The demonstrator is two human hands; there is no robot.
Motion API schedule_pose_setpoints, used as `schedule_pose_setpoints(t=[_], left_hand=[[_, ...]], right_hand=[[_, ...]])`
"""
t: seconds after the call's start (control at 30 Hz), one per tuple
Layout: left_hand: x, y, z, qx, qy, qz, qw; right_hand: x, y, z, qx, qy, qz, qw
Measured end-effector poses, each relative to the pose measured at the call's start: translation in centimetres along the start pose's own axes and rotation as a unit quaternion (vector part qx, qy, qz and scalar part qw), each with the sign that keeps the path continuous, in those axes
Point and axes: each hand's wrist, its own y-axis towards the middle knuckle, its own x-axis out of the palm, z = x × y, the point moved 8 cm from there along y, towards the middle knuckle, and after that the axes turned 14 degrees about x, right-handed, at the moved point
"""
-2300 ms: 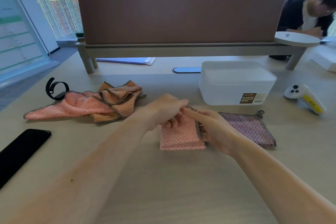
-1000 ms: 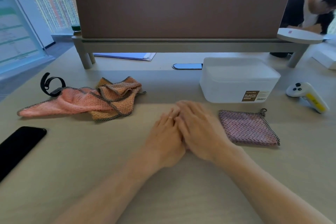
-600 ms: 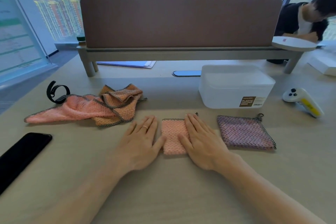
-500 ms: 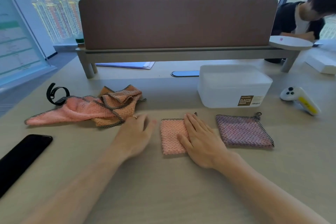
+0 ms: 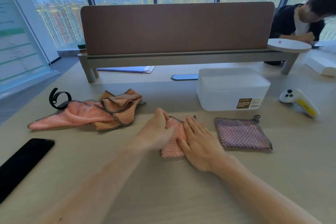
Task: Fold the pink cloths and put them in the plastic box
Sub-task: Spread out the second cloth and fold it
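Right hand (image 5: 198, 143) lay flat, fingers straight, pressing the folded pink cloth (image 5: 172, 148) on the table (image 5: 163, 191). Left hand (image 5: 156, 131) sat at the cloth's left edge, blurred; its grip could not be told. A second folded cloth (image 5: 241, 132) lay just to the right, the lidded plastic box (image 5: 232, 89) behind it, and crumpled cloths (image 5: 101, 112) well to the left.

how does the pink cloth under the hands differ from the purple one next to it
The pink cloth is salmon, narrower, and pressed by the right hand; the purple cloth is mauve with dark flecks, wider, and untouched. Both lie folded flat on the table, edged in dark trim.
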Motion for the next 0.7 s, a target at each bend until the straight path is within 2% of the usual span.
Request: schedule_pose_setpoints(t=[0.17,0.37,0.43,0.5,0.53,0.57,0.63,0.7], left_hand=[[0.9,-1.2,-0.7,0.078,-0.049,0.021,0.996],[-0.1,-0.7,-1.1,0.062,-0.070,0.066,0.993],[-0.8,-0.5,-0.2,0.075,-0.080,0.060,0.992],[-2.3,0.0,1.2,0.095,-0.093,0.053,0.990],[-3.2,0.3,1.9,0.106,-0.097,0.049,0.988],[-4.3,0.7,2.6,0.114,-0.106,0.043,0.987],[-6.3,1.3,4.4,0.119,-0.148,0.022,0.982],[-7.8,2.0,5.7,0.109,-0.208,-0.003,0.972]], right_hand=[[0.1,0.0,-0.1,-0.006,-0.003,-0.002,1.000],[-0.1,0.0,-0.1,-0.007,0.006,0.009,1.000],[-0.7,-0.1,0.0,-0.004,0.050,0.012,0.999],[-2.0,-0.2,0.2,0.011,0.182,-0.001,0.983],[-3.0,-0.1,0.4,0.020,0.293,-0.017,0.956],[-3.9,0.1,0.6,0.027,0.421,-0.042,0.906],[-5.5,0.3,0.8,0.024,0.628,-0.094,0.772],[-6.5,0.3,0.1,-0.010,0.751,-0.160,0.641]])
